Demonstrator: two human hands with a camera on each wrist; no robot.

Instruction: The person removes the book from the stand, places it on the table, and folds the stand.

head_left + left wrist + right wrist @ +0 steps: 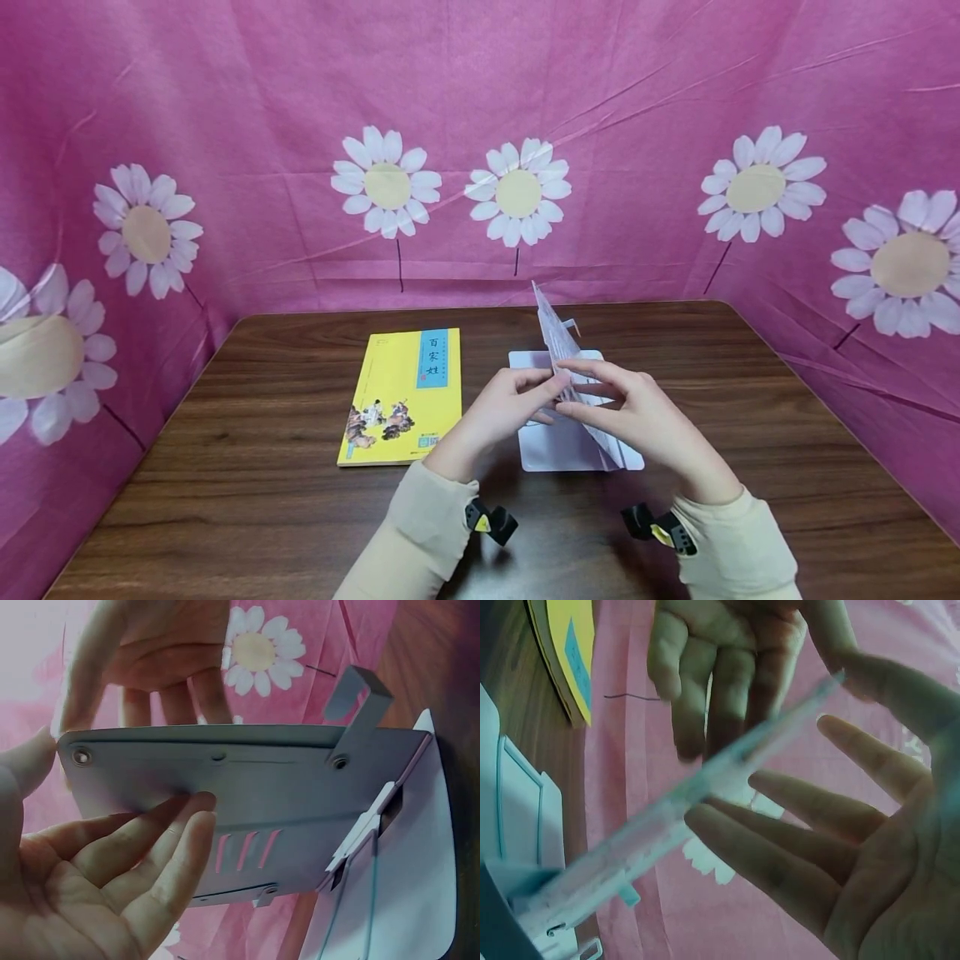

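A white folding book stand (550, 321) has its upright panel raised steeply from a flat base plate (551, 450) lying on the table. My left hand (504, 404) holds the panel from the left, thumb at its edge and fingertips against its face. On the other side, my right hand (637, 408) holds it with thumb at the edge and spread fingers by the panel. The left wrist view shows a bent clip (364, 705) hinged on the panel, slots cut through it, and a wire support (373, 877) at the base.
Left of the stand lies a yellow book (401, 400) with a blue title strip. The brown wooden table (247, 467) bears both. Behind and at the sides hangs a pink cloth (285, 100) with white flowers.
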